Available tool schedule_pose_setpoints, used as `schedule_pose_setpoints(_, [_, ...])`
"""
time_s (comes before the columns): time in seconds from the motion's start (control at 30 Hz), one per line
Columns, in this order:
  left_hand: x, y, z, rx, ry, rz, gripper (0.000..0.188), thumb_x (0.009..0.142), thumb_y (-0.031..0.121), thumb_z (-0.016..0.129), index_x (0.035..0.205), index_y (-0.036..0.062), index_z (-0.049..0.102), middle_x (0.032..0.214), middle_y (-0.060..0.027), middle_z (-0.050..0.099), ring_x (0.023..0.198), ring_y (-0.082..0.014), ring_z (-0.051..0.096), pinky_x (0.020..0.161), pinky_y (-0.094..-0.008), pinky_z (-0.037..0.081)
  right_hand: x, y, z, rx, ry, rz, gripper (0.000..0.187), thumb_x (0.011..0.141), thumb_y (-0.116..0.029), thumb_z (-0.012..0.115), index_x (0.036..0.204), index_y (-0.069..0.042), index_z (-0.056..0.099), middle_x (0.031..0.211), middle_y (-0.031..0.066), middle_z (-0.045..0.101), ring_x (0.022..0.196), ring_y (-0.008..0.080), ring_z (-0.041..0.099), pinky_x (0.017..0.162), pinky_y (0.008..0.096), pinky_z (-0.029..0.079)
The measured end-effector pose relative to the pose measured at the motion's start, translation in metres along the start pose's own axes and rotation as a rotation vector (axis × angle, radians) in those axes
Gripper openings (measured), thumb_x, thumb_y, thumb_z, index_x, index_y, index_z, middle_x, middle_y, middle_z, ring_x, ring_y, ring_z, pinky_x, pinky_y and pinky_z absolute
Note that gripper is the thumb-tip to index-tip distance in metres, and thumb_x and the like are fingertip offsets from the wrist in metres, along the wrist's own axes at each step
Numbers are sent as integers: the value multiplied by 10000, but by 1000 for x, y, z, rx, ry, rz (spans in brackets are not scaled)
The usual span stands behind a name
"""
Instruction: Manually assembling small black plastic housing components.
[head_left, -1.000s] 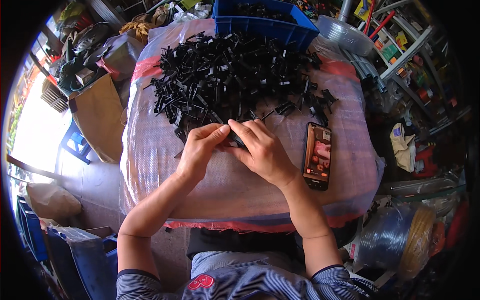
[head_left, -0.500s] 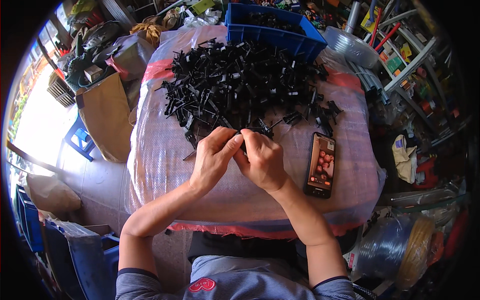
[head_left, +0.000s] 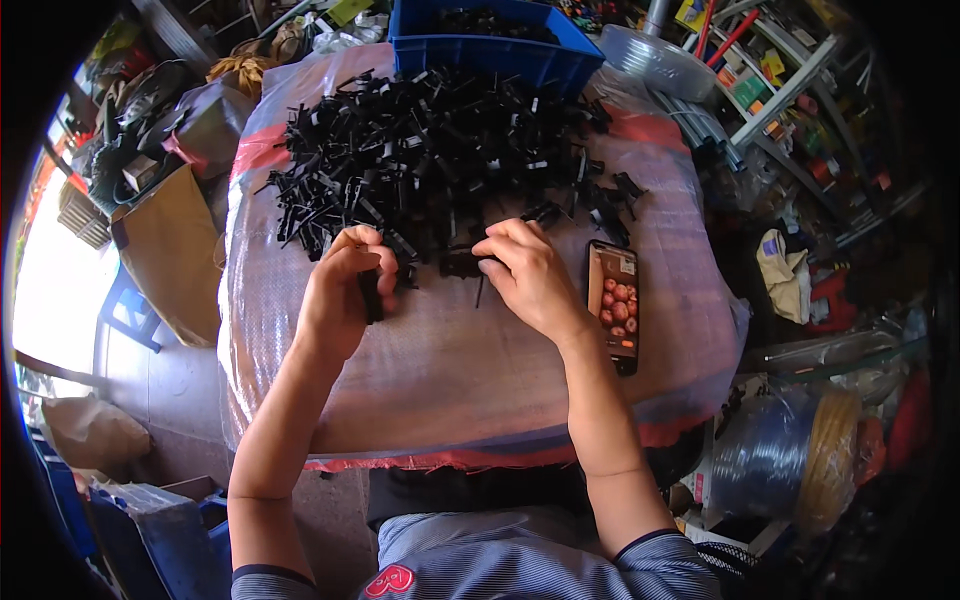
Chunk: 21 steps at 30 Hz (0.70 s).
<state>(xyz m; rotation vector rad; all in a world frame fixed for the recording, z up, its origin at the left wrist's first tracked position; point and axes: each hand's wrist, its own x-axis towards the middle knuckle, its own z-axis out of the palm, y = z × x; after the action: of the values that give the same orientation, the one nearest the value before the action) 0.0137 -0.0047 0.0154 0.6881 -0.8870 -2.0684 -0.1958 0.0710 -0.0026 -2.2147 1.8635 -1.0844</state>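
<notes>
A large heap of black plastic parts with thin prongs lies across the far half of the sheet-covered table. At the heap's near left edge my left hand is closed around a dark plastic piece, partly hidden by the fingers. My right hand pinches another black plastic part at the heap's near edge, and a thin prong points down from it. The two hands are apart, with a gap between them.
A smartphone lies right of my right hand. At the table's far edge stands a blue bin with more black parts inside. Coiled clear tubing and metal racks crowd the right; a brown cardboard sheet leans at left.
My hands were together at the heap's near edge and have separated, the left moving left and the right holding a black part. The whole view has shifted slightly.
</notes>
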Motion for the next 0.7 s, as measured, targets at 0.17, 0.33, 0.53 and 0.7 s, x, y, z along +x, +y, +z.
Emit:
schedule_pose_setpoints(0.17, [-11,-6,18,715,-169,96,349,714,35,568,1061,18,527,760,-5,512,587,-61,457,483,-179,356,-4,-6,-7,24,53,48,267,708,-5,640,970,-44,600,1087,110,543,1000,293,504,851,353,428])
schedule_pose_setpoints(0.33, [-9,-11,15,551,-95,164,347,671,19,540,1018,15,559,855,-46,575,572,-61,455,492,-198,367,-13,-29,-2,-132,-252,-115,201,686,-150,697,870,-96,635,944,4,581,947,191,488,840,345,344])
schedule_pose_setpoints(0.53, [-9,-3,7,1077,-329,330,386,654,46,592,1039,46,592,763,-31,517,547,-98,455,479,-218,352,-16,-23,4,72,-230,-42,85,747,-98,652,781,-42,597,830,69,549,770,261,539,695,348,418])
schedule_pose_setpoints(0.7, [-19,-5,22,1344,-426,406,411,641,21,673,1046,71,620,969,-82,570,681,-178,573,588,-266,470,-13,-16,-3,234,-157,54,92,778,-40,609,772,21,541,754,145,529,655,301,548,589,333,442])
